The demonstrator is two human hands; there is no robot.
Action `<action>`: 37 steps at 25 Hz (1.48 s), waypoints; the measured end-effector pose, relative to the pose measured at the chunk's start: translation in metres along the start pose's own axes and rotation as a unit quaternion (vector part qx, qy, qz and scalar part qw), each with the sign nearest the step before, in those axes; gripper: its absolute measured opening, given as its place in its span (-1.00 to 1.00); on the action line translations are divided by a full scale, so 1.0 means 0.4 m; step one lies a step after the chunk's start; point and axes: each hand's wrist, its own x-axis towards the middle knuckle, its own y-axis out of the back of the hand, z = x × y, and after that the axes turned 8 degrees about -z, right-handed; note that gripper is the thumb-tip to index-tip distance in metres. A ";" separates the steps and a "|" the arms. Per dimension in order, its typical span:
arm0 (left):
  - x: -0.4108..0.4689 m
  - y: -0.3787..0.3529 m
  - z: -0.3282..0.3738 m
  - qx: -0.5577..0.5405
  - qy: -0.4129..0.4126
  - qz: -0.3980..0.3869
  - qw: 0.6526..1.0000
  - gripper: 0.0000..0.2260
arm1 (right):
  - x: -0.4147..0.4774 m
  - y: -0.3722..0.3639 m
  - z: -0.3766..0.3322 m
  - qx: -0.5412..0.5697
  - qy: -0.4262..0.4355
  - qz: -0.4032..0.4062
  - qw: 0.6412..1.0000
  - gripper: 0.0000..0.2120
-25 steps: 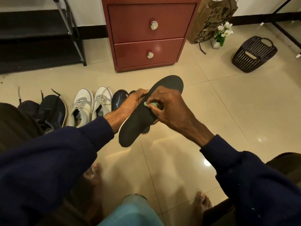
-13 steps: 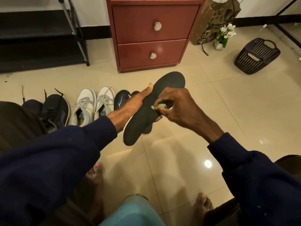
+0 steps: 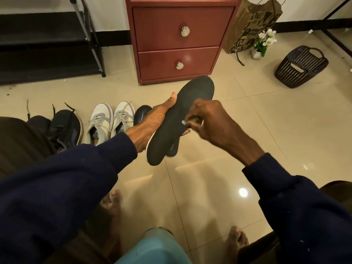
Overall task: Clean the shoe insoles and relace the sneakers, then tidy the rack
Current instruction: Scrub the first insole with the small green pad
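The insole (image 3: pixel 182 115) is matt charcoal, nearly black, with a thin pale edge at its heel end. Against it shows a small pale green wad (image 3: pixel 183 122). Both sleeves (image 3: pixel 66 178) are navy. The floor (image 3: pixel 266 130) is glossy cream tile with thin dark joints. The white sneakers (image 3: pixel 101 117) have grey panels and off-white laces; the dark sneakers (image 3: pixel 64 128) are navy-black with black laces. The drawer cabinet (image 3: pixel 179 20) is reddish brown with silver knobs. The paper bag (image 3: pixel 251 25) is brown with black print, the flowers (image 3: pixel 266 38) white over green leaves, the basket (image 3: pixel 301 67) dark brown in a woven lattice pattern, the rack (image 3: pixel 38 37) black
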 end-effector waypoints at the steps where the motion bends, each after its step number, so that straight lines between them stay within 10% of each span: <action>1: 0.000 -0.004 0.003 -0.022 0.004 -0.008 1.000 -0.46 | 0.000 0.011 0.023 -0.019 -0.032 0.035 0.999 -0.90; 8: -0.003 -0.015 0.001 -0.010 0.008 -0.010 1.000 -0.59 | -0.011 0.020 0.010 0.052 -0.025 -0.024 0.998 -0.91; 17: 0.010 -0.008 -0.007 -0.052 0.077 -0.082 0.992 -0.46 | 0.015 0.015 0.108 0.086 -0.194 0.246 0.946 -0.93; 23: 0.013 0.000 -0.014 -0.048 0.048 -0.046 0.997 -0.57 | 0.003 -0.013 -0.010 0.113 -0.036 0.061 0.991 -0.91; 29: 0.024 -0.005 -0.020 -0.056 0.094 -0.085 0.990 -0.46 | 0.012 0.015 0.111 0.091 -0.206 0.239 0.945 -0.93; 37: 0.034 0.008 -0.021 -0.044 0.088 -0.071 0.993 -0.49 | 0.019 -0.004 0.043 0.089 -0.080 0.169 0.978 -0.89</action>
